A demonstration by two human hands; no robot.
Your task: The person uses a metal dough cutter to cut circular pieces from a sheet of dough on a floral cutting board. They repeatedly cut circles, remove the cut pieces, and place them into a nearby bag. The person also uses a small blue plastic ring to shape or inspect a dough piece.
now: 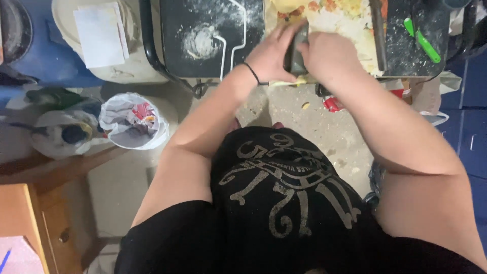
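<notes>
From the head camera, both hands are working at the near edge of the dark, dust-speckled desk [203, 66]. The left hand [271, 53] and the right hand [324, 53] are closing together around a dark, oblong block [295, 53], perhaps a sanding or scraping tool, though the blur is making that hard to settle. The fingers of both hands are curling shut on the block, pressing it down onto a pale, flat board with yellow and orange patches [340, 20], which is lying across the desk top.

White powder [203, 40] is lying scattered over the dark surface to the left, suggesting that a good deal of rubbing is already done. The board is still showing colour over most of its face, so work seems to be remaining. A green marker pen [422, 40] is resting untouched at the far right.
</notes>
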